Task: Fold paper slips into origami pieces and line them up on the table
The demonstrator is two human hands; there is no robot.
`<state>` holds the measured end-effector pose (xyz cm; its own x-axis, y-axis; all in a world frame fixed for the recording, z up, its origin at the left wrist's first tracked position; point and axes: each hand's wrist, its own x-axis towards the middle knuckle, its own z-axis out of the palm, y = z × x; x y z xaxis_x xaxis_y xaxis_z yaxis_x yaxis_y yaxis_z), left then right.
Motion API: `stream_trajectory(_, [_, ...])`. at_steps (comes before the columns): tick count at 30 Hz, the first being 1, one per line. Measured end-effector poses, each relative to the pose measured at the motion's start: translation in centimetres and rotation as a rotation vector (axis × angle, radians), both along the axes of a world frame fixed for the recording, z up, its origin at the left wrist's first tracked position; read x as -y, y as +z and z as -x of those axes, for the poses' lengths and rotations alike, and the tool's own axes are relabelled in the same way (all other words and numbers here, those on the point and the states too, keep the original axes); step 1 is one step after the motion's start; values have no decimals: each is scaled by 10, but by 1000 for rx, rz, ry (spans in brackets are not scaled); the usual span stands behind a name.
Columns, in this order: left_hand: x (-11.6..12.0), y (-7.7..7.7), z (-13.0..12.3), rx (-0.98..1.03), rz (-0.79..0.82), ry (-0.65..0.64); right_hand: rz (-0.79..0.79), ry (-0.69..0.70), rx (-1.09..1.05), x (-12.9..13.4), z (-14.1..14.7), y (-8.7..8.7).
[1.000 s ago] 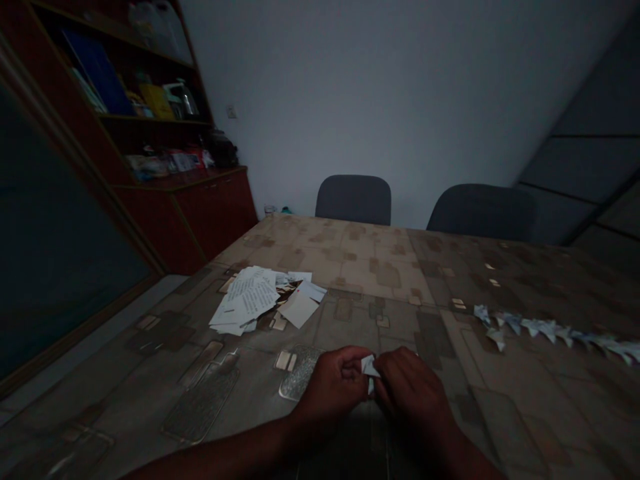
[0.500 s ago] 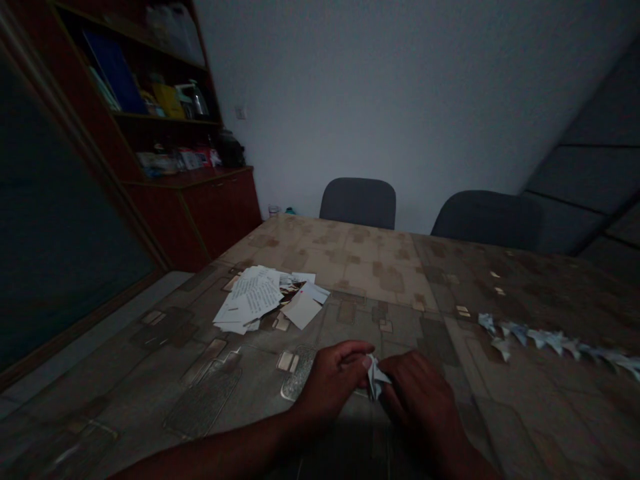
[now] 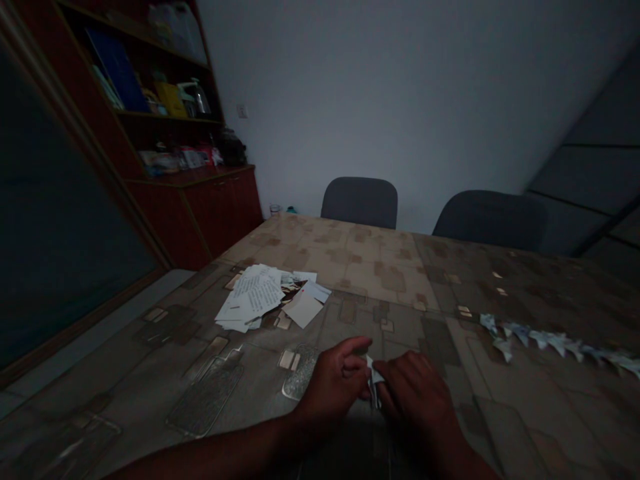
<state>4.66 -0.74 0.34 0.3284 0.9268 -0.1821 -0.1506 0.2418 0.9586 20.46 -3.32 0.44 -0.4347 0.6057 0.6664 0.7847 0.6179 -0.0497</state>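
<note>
Between my two hands, low over the near part of the table, is a small piece of folded white paper (image 3: 374,381). My left hand (image 3: 341,375) pinches its left side with the thumb and lower fingers, while the index finger stretches out above. From the other side, my right hand (image 3: 416,393) closes on the paper with thumb and fingers, hiding part of it. A row of small folded paper pieces (image 3: 559,341), pointed in shape, lies to the right. Loose printed paper sheets (image 3: 257,293) are heaped to the left, beyond my left hand.
A patterned cloth covers the table (image 3: 350,260). Two grey chairs, one left (image 3: 360,201) and one right (image 3: 487,217), stand at its far side by the wall. At the back left is a red cabinet (image 3: 220,207) with shelves of household items.
My left index finger has lifted off the folded paper and straightened. My right fingers have shifted over the paper's top, and its shape between the hands looks narrower.
</note>
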Motion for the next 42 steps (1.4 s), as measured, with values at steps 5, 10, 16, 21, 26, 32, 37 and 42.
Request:
stream_trajectory(5, [1,2,-1,-27,10,-20,-63,22,-3,3,1,-1])
stream_trajectory(10, [0,3,0,-18,1,-21,97,-11,-43,3,-1,-2])
stream_trajectory(16, [2,3,2,-28,-39,-55,77,-43,-77,1,0,-9])
stream_trajectory(21, [2,0,2,-22,-68,-73,99,-36,-111,2,2,-6])
stream_trajectory(26, [-1,-1,2,5,-102,-52,297,-6,-258,6,0,0])
stream_trajectory(32, [-3,8,6,2,-115,-111,372,-79,-432,7,1,-1])
stream_trajectory(37, [-2,11,7,58,-84,-140,416,-116,-465,7,0,-1])
stream_trajectory(42, [-3,5,9,82,-123,-163,438,-168,-487,10,1,2])
